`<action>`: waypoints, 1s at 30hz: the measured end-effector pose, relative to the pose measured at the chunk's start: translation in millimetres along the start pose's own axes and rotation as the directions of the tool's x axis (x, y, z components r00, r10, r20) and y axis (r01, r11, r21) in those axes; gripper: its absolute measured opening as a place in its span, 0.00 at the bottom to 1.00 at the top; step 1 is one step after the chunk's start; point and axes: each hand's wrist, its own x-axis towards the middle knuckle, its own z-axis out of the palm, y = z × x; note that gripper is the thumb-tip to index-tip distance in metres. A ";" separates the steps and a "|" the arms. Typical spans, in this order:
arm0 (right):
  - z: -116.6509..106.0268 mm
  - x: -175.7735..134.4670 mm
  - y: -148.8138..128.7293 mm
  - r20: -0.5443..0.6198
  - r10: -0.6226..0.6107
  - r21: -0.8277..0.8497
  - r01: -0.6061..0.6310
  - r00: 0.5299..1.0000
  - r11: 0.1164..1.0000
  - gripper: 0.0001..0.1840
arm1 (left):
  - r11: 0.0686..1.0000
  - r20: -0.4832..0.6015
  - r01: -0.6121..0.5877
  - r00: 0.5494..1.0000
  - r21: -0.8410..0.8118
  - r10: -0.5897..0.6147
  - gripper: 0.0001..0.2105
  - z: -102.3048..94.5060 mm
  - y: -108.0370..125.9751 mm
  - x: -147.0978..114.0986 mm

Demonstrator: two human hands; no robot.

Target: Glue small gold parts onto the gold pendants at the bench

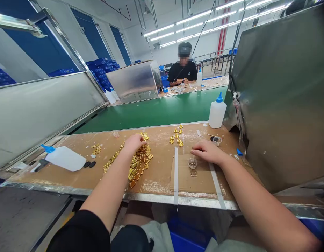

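Note:
My left hand (134, 144) reaches over a pile of small shiny gold pieces (139, 162). Its fingers are bent together, with the tips down on a gold piece at the pile's far end. My right hand (207, 152) hovers or rests at the back of a taped cardboard sheet (203, 182), its fingers pressed together and pointing left. Whatever they may hold is too small or hidden to make out. Just below those fingertips stands a small clear round cup (192, 163). A glossy patch (193, 173) lies on the cardboard in front of it.
More gold pieces (177, 135) lie behind the cardboard and others (96, 149) at left. One white bottle (217, 113) stands upright; another bottle (67, 158) lies beside black discs (89, 164). Beyond runs a green belt (156, 111), with a person (183, 70) seated across. A metal panel (285, 98) bounds the right.

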 end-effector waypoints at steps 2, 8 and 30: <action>0.6 -0.4 -0.3 0.036 -0.029 0.024 0.028 0.999 0.999 0.24 | 1.000 -0.002 0.009 1.000 -0.017 -0.009 0.09 4.6 1.4 2.8; 2.8 -1.3 -5.7 0.083 -0.082 0.079 0.075 0.993 0.994 0.21 | 0.997 0.001 0.027 1.000 -0.071 -0.027 0.08 6.9 -0.6 11.3; 6.2 -2.1 -23.3 -0.039 -0.164 -0.113 0.158 0.986 0.981 0.16 | 0.074 0.074 0.048 0.908 -0.996 0.413 0.12 63.9 172.1 -45.2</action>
